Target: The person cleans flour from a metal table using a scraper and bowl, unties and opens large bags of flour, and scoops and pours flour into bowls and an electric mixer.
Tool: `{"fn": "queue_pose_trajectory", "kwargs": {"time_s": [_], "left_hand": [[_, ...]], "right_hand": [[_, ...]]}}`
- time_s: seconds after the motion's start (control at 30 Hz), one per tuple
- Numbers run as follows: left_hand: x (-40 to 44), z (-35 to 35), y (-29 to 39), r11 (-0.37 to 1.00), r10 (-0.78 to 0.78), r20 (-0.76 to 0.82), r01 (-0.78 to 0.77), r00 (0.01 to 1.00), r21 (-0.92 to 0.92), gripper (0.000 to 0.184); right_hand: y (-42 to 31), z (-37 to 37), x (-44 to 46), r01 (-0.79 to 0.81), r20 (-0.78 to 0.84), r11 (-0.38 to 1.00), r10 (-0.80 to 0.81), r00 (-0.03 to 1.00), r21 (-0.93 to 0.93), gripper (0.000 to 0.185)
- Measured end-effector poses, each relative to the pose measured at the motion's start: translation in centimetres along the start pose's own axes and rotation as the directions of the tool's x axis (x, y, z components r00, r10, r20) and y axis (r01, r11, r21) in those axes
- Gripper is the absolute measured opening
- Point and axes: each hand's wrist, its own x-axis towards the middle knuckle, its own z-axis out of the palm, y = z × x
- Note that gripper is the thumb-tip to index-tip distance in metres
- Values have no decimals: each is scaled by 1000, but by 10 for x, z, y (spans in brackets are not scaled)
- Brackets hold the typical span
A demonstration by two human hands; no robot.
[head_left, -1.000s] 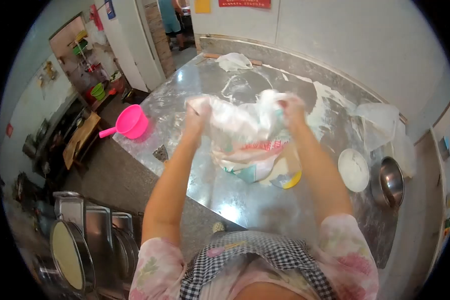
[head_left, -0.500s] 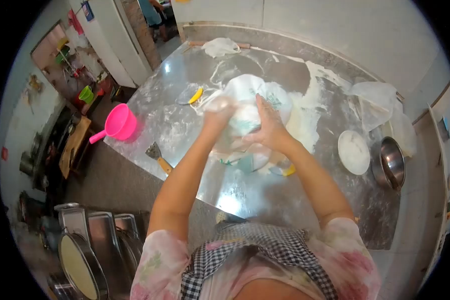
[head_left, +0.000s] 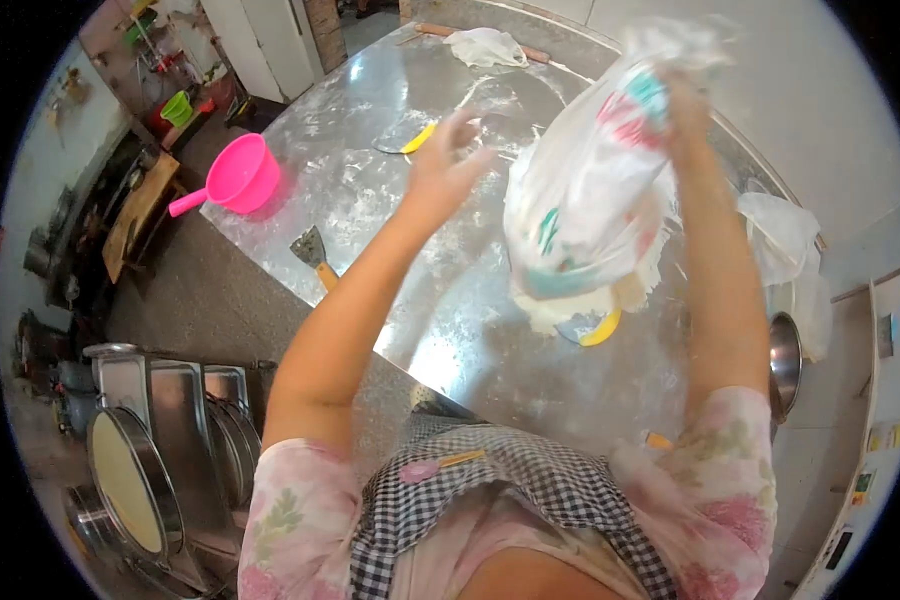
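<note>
The right hand (head_left: 684, 108) held a big white plastic bag with red and green print (head_left: 575, 190). It gripped the bag near the top, with the fingers pinched around the bunched plastic. That hand was blurry, so I could not tell where each finger was. The top of the bag stuck out past the hand and was blurry too. The fat, round bottom of the bag hung down over the shiny grey metal table (head_left: 390, 290). I could not tell if it touched the table.

The left hand (head_left: 445, 165) held nothing. It was up over the table, to the left of the bag, with its fingers spread apart. Close to its fingertips was a flat scraper with a yellow edge (head_left: 418, 139).

A pale, cream-coloured floury patch (head_left: 542, 314) showed under the bag. A second flat scraper with a curved yellow edge (head_left: 600, 328) lay by the near side of that patch. At the left edge of the table sat a bright pink plastic scoop with a long handle (head_left: 242, 173). A metal scraper with a wooden handle (head_left: 311, 248) lay nearer the left arm. At the far end, a small crumpled white bag (head_left: 485, 47) lay by a brown wooden rolling pin (head_left: 435, 30).
</note>
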Motion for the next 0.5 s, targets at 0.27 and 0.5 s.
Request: {"fn": "queue_pose_trajectory", "kwargs": {"time_s": [0.27,0.5], "left_hand": [[-149,-72,-107,900,-409,-123,422,904,112,37],[-175,-50,-95,842,-533,-90,517,841,-153,37]], "right_hand": [[-62,-57,113,185,42,981,-188,981,59,24],[-58,-52,91,404,-96,914,-405,909,-29,21]]}}
